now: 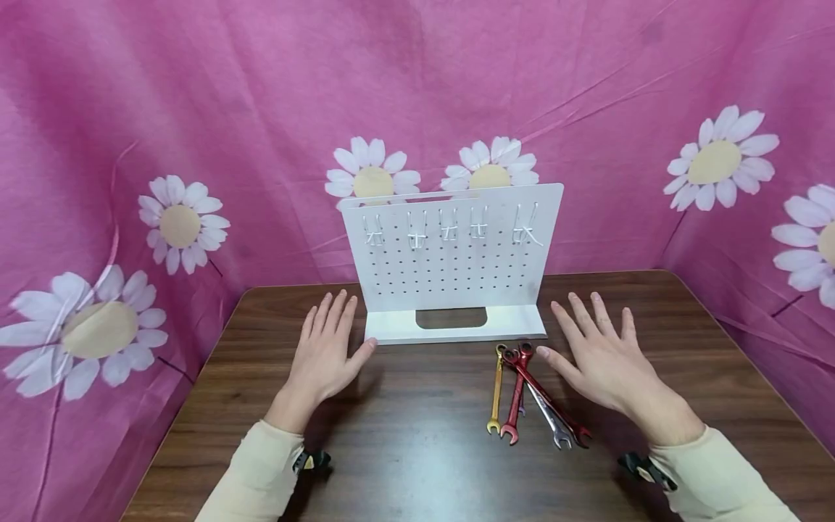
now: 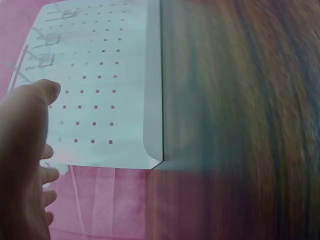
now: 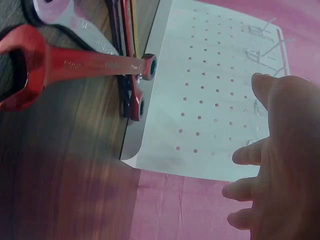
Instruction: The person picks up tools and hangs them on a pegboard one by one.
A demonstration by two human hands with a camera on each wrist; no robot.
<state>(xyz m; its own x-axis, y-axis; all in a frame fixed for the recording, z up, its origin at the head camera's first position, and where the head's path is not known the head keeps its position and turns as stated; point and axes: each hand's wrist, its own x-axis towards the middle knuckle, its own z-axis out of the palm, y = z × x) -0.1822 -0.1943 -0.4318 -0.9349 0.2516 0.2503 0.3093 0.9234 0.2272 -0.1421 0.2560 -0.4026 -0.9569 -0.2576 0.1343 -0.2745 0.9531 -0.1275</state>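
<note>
A white pegboard stand [image 1: 450, 272] stands upright at the back of the table, with several wire hooks [image 1: 449, 230] along its upper part. My left hand [image 1: 326, 355], fingers straight and spread, is just left of the stand's base and holds nothing. On the other side my right hand [image 1: 603, 362] also has its fingers spread, its thumb close to a pile of combination wrenches. In that pile lie a gold wrench [image 1: 497, 391], red wrenches [image 1: 516, 406] and a silver wrench [image 1: 550, 415], ring ends bunched together near the stand. The right wrist view shows a red wrench [image 3: 90, 64] up close.
The brown wooden table [image 1: 417, 464] has rounded back corners. A pink cloth [image 1: 280, 94] with white daisies hangs behind it and along both sides. Each wrist wears a dark strap [image 1: 312, 460] with a small device.
</note>
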